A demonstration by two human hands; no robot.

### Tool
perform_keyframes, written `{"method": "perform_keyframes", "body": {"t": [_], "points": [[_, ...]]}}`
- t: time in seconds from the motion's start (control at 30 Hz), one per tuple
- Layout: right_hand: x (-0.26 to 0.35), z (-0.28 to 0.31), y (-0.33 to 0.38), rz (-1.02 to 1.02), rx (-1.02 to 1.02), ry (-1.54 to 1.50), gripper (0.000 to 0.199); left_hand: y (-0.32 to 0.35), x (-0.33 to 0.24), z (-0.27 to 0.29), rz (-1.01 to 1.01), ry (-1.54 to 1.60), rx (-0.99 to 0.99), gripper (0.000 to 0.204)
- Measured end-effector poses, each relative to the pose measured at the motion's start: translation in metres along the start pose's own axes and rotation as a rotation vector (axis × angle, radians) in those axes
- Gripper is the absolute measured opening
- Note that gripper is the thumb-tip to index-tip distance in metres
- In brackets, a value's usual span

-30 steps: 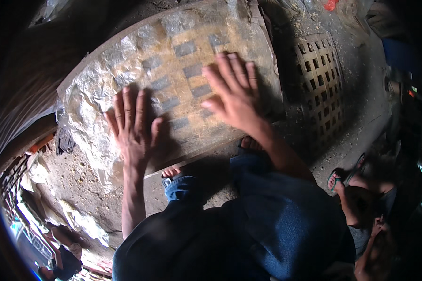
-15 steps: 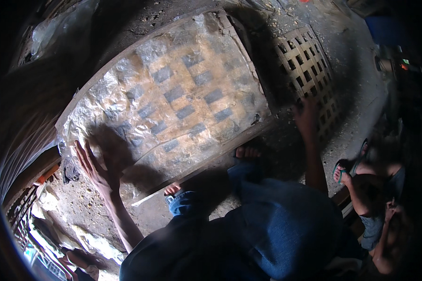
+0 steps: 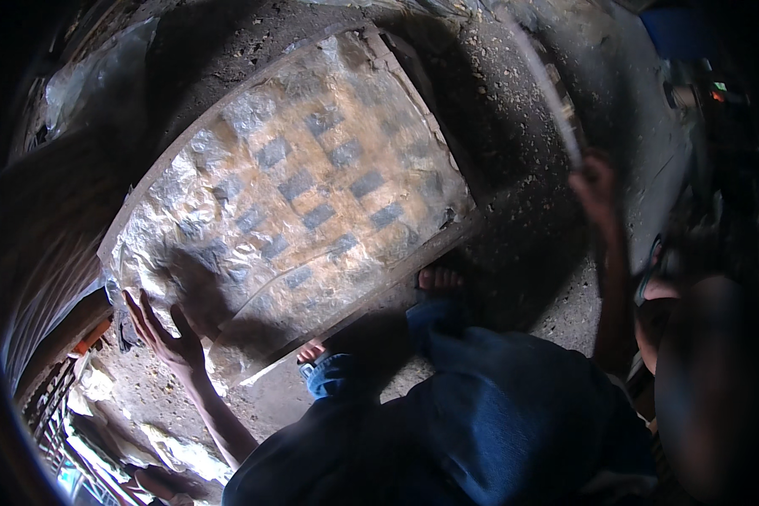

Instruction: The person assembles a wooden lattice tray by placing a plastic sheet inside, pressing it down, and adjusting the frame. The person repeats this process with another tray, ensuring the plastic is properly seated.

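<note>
A wide, flat panel (image 3: pixel 253 181) lies on the floor in front of me, covered in crinkled clear plastic with a woven lattice showing through and wooden strips along its sides. At its lower left corner my left hand (image 3: pixel 175 346) is open, fingers stretched out over the plastic's edge; whether it presses down is hard to tell. Off to the right, my right hand (image 3: pixel 597 187) is closed on the near end of a woven lattice panel (image 3: pixel 550 88), tilted up so it shows nearly edge-on and blurred.
My bare feet (image 3: pixel 438 278) stand by the covered panel's near edge. Another person's leg (image 3: pixel 659 291) is close on the right. Debris litters the dirt floor (image 3: pixel 481 84). Loose plastic sheeting (image 3: pixel 101 76) lies at far left, and something blue (image 3: pixel 676 34) sits at far right.
The lattice panel, lying with its face showing before, has been tipped up on edge by my right hand, which moved right. The other person's leg has come nearer. My left hand stays about the same.
</note>
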State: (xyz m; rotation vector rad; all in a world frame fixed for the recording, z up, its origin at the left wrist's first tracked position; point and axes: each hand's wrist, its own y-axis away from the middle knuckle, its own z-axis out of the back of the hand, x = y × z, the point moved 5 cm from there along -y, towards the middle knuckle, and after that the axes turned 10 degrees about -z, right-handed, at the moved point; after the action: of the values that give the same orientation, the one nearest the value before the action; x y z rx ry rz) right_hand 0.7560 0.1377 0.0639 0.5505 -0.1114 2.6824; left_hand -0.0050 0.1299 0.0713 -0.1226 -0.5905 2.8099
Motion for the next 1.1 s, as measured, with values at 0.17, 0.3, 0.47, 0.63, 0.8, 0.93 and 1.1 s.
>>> {"method": "perform_keyframes", "body": {"t": [0.17, 0.3, 0.47, 0.63, 0.8, 0.93, 1.1], "points": [[0.005, 0.147, -0.097, -0.206, -0.014, 0.155, 0.046, 0.009, 0.020, 0.021, 0.008, -0.097, -0.068, 0.051], [-0.073, 0.237, -0.147, -0.463, -0.321, 0.714, 0.076, 0.005, 0.014, -0.010, 0.013, -0.048, -0.073, 0.051], [-0.056, 0.192, -0.151, -0.684, -0.283, 0.705, 0.090, 0.008, 0.013, 0.010, 0.020, -0.069, -0.071, 0.051], [-0.053, 0.193, -0.151, -0.438, -0.334, 0.517, 0.100, 0.018, 0.026, 0.007, 0.044, -0.119, -0.052, 0.051], [-0.138, 0.249, -0.154, -0.434, -0.221, 0.653, 0.101, 0.012, 0.007, -0.023, -0.012, -0.015, -0.076, 0.049], [-0.011, 0.173, -0.134, -0.513, -0.238, 0.607, 0.088, 0.015, 0.013, 0.004, 0.003, -0.089, -0.131, 0.046], [0.000, 0.167, -0.109, -0.434, -0.357, 0.662, 0.074, 0.016, 0.003, 0.002, 0.007, -0.036, -0.191, 0.041]]}}
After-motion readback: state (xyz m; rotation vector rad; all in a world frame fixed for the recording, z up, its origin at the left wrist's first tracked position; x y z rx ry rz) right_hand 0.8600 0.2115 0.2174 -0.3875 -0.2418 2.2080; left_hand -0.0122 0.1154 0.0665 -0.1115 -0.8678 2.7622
